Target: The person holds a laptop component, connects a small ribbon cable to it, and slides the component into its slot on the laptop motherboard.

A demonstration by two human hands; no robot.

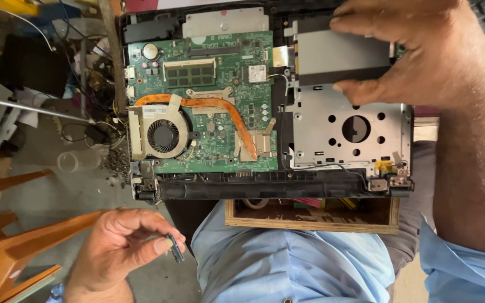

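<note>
Between my left thumb and forefinger sits a small black part, pinched at its upper end, hanging low and left of the opened laptop. My left hand is clenched around it, held clear of the chassis, above the grey floor. My right hand grasps the flat grey drive at the laptop's upper right, thumb on its near edge, fingers over the far edge. Beside the drive lie the green motherboard, copper heat pipe and round fan. A wooden box sits under the laptop's near edge.
</note>
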